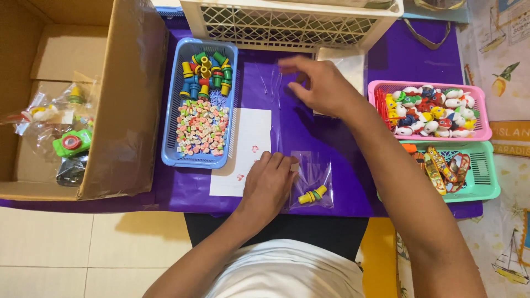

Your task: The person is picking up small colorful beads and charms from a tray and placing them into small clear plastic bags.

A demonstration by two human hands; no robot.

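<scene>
the tablecloth is deep purple. on it, left, a blue basket holds yellow, green, blue and red pegs and pastel pink, green and white beads. right of the cloth's middle sit a pink basket and a mint-green basket. a yellow and green peg lies in a clear bag.

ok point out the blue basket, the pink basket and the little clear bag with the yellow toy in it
blue basket (169, 110), head view, left wall.
pink basket (428, 85), head view, top rim.
clear bag (309, 165), head view, upper clear part above the yellow toy (312, 195).
</scene>
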